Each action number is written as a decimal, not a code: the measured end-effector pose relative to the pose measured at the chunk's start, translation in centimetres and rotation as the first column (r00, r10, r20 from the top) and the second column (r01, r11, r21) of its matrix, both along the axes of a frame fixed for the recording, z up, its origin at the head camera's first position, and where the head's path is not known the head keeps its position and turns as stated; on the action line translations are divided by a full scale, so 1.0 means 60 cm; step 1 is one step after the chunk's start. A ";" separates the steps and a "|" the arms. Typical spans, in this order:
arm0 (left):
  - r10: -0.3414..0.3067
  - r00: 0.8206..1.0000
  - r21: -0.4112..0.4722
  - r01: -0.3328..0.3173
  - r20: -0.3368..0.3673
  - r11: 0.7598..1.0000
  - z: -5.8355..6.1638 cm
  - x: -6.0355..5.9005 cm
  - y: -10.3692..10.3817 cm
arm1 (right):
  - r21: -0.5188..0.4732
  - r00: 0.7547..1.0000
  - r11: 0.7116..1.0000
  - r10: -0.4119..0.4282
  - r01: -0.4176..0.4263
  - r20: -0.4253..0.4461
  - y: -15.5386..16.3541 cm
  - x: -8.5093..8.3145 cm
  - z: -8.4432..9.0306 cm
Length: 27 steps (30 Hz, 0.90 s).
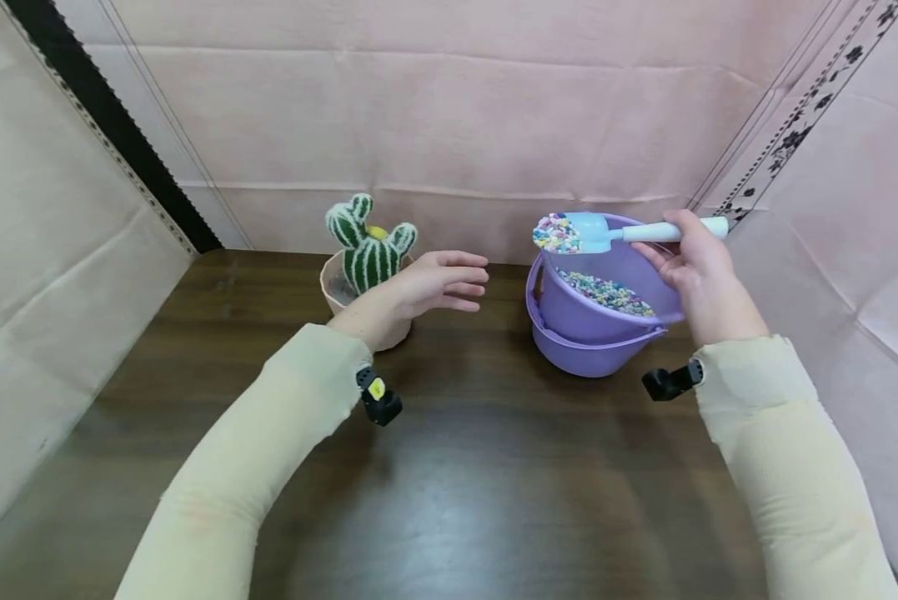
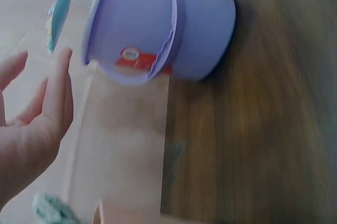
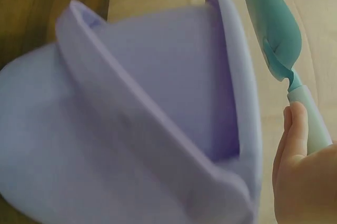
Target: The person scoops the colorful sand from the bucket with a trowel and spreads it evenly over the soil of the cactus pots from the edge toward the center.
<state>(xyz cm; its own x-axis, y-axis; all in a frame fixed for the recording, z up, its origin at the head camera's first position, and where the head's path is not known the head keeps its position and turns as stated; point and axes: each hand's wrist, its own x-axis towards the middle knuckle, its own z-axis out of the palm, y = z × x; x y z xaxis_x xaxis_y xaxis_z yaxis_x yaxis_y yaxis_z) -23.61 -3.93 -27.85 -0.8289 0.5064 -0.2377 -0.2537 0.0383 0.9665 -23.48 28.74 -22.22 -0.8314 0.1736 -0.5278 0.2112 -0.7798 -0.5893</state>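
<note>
In the head view my right hand (image 1: 699, 258) grips the pale handle of a small blue trowel (image 1: 593, 232). Its blade carries multicoloured pebbles (image 1: 557, 234) and is above the left rim of a purple bucket (image 1: 599, 321). More small coloured pebbles (image 1: 606, 292) lie inside the bucket. My left hand (image 1: 441, 283) holds nothing; its fingers extend toward the bucket, apart from it. Just behind that hand stands a knitted green cactus (image 1: 373, 262) with white stripes and a yellow flower, in a light pink pot (image 1: 334, 287). The forearm partly hides the pot.
A dark brown wooden table (image 1: 449, 467) lies beneath everything. Pale cloth walls (image 1: 449, 117) rise at the back and both sides. The bucket's handle (image 1: 542, 321) hangs down around its outside, and a red label (image 2: 139, 60) shows on its wall.
</note>
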 end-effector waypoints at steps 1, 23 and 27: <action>-0.009 1.000 -0.007 0.009 -0.005 1.000 0.002 0.002 -0.011 | -0.001 1.000 1.000 0.010 -0.010 0.000 -0.005 -0.001 0.000; 0.091 0.996 0.016 -0.090 -0.006 0.996 -0.008 0.023 -0.238 | 0.009 0.978 0.978 0.210 -0.210 -0.002 -0.120 -0.026 -0.013; 0.149 0.989 0.002 -0.149 -0.008 0.989 -0.012 0.026 -0.275 | 0.029 0.976 0.976 0.216 -0.216 -0.008 -0.136 -0.028 -0.016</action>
<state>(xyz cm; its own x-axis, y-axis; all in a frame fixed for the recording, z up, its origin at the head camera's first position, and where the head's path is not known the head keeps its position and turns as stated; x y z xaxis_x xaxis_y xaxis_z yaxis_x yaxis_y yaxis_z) -22.07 -20.40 -28.56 -0.8969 0.3776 -0.2302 -0.2487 -0.0002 0.9686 -25.13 20.55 -23.19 -0.8567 0.0038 -0.5158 0.3663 -0.6996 -0.6135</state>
